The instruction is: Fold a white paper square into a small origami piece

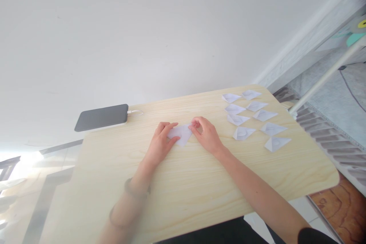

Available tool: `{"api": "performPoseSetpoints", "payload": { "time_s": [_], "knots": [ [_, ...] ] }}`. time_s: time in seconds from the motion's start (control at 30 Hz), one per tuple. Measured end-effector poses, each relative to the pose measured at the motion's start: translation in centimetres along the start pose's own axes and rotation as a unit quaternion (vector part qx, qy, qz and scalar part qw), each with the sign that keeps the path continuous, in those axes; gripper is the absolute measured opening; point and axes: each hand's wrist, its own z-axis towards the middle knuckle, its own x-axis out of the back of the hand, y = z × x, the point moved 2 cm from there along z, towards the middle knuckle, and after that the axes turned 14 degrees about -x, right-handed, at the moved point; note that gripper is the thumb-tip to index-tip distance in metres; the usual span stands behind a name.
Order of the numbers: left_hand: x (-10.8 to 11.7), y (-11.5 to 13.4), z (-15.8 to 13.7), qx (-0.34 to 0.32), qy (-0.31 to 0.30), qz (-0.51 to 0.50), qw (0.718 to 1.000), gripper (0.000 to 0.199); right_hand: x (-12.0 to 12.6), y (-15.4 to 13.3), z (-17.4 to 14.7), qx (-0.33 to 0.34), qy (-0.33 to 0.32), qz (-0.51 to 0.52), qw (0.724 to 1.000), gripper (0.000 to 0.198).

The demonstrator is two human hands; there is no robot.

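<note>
A small piece of folded white paper (183,132) lies near the middle of the table, between my two hands. My left hand (162,137) grips its left side, with the thumb at the near edge and the fingers along the far edge. At the paper's upper right corner, my right hand (204,132) pinches with thumb and forefinger. To the right lie several folded paper boats (244,133), white and pointed, arranged in two rough columns running away from me.
The pale wooden table (171,187) has rounded corners and meets a white wall (160,38). A dark power bank or phone-like slab (103,117) with a white cable (135,111) sits at the far left edge. A white metal pole (326,76) stands beyond the right edge.
</note>
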Motion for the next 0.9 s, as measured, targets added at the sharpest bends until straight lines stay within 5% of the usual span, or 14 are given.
{"api": "performPoseSetpoints", "payload": {
  "time_s": [0.5, 0.73, 0.9],
  "knots": [
    [-0.23, 0.05, 0.09, -0.018, 0.006, 0.089, 0.996, 0.025, 0.19, -0.17, -0.18, 0.009, -0.012, 0.019, 1.0, 0.016],
    [0.08, 0.03, 0.09, -0.007, 0.005, 0.091, 0.996, 0.009, 0.18, -0.43, -0.09, 0.073, -0.035, -0.004, 0.997, 0.015],
    [0.07, -0.12, 0.02, 0.005, -0.009, 0.101, 0.995, 0.016, 0.18, -0.55, -0.05, 0.095, -0.069, -0.032, 0.993, 0.023]
  ]
}}
